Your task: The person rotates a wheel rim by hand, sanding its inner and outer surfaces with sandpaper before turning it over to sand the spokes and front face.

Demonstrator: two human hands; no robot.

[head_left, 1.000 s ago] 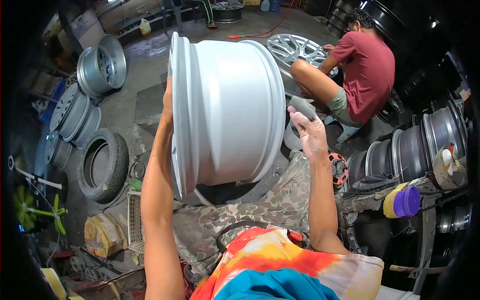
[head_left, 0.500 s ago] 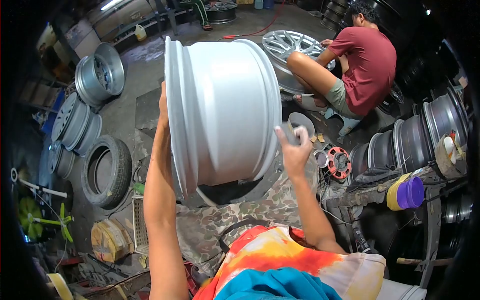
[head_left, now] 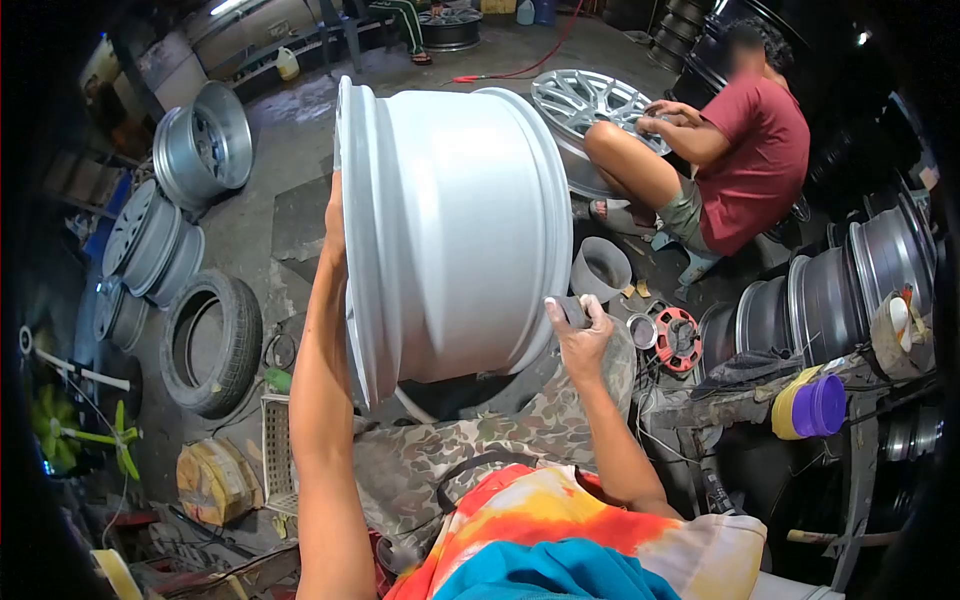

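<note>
A large silver wheel rim (head_left: 460,230) stands on its side in front of me, its barrel facing me. My left hand (head_left: 335,215) is at the rim's left edge, with its fingers mostly hidden behind the flange. Between the thumb and fingers of my right hand (head_left: 583,335) is a small dark grey pad (head_left: 573,311), close to the lower right edge of the rim. Camouflage cloth (head_left: 400,470) lies beneath, over my lap.
A co-worker in a red shirt (head_left: 755,165) sits at the upper right by another rim (head_left: 590,100). More rims (head_left: 145,240) and a tyre (head_left: 210,345) are on the left. Rims (head_left: 825,300), a purple container (head_left: 818,405) and a grey bucket (head_left: 601,268) are on the right.
My right hand has moved down, and the dark pad in it now shows clearly. The rim appears slightly lower and further right. The co-worker has turned and raised their hands.
</note>
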